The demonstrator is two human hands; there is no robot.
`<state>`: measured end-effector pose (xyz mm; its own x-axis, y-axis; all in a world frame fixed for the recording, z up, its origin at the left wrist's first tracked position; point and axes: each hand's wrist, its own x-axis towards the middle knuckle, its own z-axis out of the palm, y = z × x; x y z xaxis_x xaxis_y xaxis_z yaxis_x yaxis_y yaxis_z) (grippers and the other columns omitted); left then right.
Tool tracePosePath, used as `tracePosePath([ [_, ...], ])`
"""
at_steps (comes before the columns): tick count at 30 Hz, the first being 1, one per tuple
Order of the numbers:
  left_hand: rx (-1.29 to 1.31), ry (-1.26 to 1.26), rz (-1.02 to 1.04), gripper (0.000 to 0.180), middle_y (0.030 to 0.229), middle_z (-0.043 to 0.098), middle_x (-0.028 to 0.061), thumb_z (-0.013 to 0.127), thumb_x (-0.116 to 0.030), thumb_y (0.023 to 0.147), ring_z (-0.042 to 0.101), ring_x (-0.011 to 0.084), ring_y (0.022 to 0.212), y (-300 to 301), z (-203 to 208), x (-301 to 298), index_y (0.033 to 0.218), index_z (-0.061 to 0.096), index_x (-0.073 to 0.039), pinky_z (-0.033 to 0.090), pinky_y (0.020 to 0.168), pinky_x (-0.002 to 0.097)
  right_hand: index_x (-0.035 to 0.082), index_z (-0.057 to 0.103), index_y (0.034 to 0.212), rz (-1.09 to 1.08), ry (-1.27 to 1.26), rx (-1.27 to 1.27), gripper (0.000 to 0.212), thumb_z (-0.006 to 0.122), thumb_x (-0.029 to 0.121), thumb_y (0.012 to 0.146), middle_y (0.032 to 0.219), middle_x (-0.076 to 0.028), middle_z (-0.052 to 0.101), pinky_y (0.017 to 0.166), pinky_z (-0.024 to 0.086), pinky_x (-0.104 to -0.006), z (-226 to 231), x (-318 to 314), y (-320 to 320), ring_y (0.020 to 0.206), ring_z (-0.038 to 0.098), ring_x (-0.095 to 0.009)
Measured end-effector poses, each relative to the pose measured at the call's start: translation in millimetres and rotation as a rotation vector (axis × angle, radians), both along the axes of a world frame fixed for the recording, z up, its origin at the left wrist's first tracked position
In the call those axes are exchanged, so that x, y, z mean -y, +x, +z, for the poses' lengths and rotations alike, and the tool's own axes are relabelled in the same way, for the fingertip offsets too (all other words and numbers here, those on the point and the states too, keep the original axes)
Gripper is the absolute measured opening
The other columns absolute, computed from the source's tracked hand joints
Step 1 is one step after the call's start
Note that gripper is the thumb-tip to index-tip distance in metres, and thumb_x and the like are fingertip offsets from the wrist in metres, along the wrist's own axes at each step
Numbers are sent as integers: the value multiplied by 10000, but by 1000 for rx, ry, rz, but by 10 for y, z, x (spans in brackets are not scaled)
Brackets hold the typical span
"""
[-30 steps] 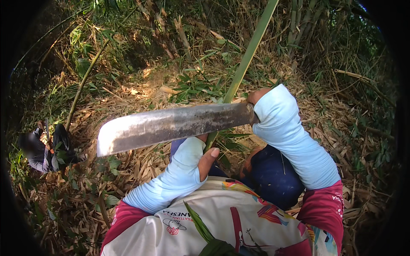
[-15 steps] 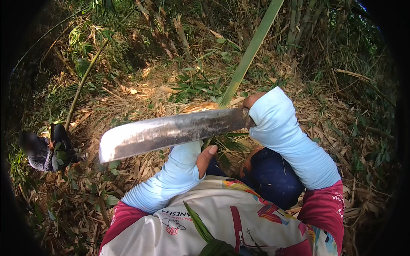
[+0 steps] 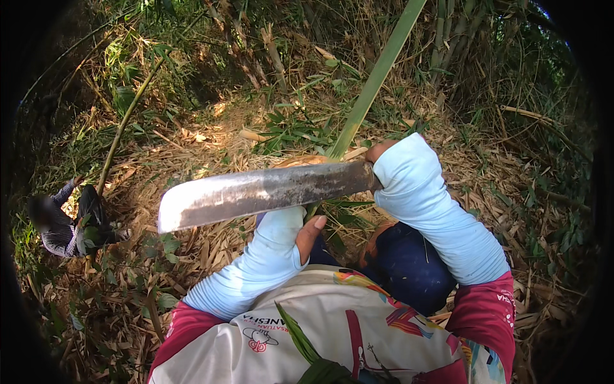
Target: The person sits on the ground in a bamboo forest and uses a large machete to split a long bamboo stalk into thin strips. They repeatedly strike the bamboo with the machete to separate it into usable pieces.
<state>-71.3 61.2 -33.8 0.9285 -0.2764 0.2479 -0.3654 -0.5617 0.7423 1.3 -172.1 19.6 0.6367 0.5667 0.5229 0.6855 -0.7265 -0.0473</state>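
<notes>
My right hand (image 3: pixel 378 153), in a light blue sleeve, is closed round the handle end of a machete (image 3: pixel 268 192). Its broad, worn blade points left, lying across the view above my left hand. A long green bamboo strip (image 3: pixel 371 89) rises from behind the blade toward the top right. Below the blade, my left hand (image 3: pixel 308 238) is closed on the strip's lower end, thumb showing; its other fingers are hidden. The blade crosses in front of the strip; whether they touch I cannot tell.
Another person (image 3: pixel 61 224) sits at the far left beside a slanting bamboo pole (image 3: pixel 128 121). Dry leaves (image 3: pixel 217 144) and cut stalks cover the ground. Standing bamboo stems (image 3: pixel 441 45) rise behind. My bent knee (image 3: pixel 409 262) is near my right forearm.
The machete's tip has shifted slightly right and up. My left hand and the strip have hardly moved. The other person has raised an arm toward the pole.
</notes>
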Motion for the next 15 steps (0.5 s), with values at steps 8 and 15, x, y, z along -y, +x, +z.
tracePosePath([
  [8, -28, 47, 62, 528, 1306, 551, 160, 547, -16, 875, 507, 227, 1226, -14, 2, 51, 1388, 428, 7, 383, 1033, 324, 113, 620, 773, -40, -121, 1, 168, 699, 235, 689, 637, -67, 586, 535, 463, -416, 0, -24, -8, 603, 638, -276],
  [15, -8, 112, 4, 570, 1334, 532, 124, 514, 77, 849, 525, 205, 1195, 96, -84, -38, 1404, 428, -23, 454, 942, 312, 118, 618, 779, -72, -138, -92, 128, 675, 200, 700, 630, -55, 582, 591, 469, -424, 49, -22, 19, 602, 641, -269],
])
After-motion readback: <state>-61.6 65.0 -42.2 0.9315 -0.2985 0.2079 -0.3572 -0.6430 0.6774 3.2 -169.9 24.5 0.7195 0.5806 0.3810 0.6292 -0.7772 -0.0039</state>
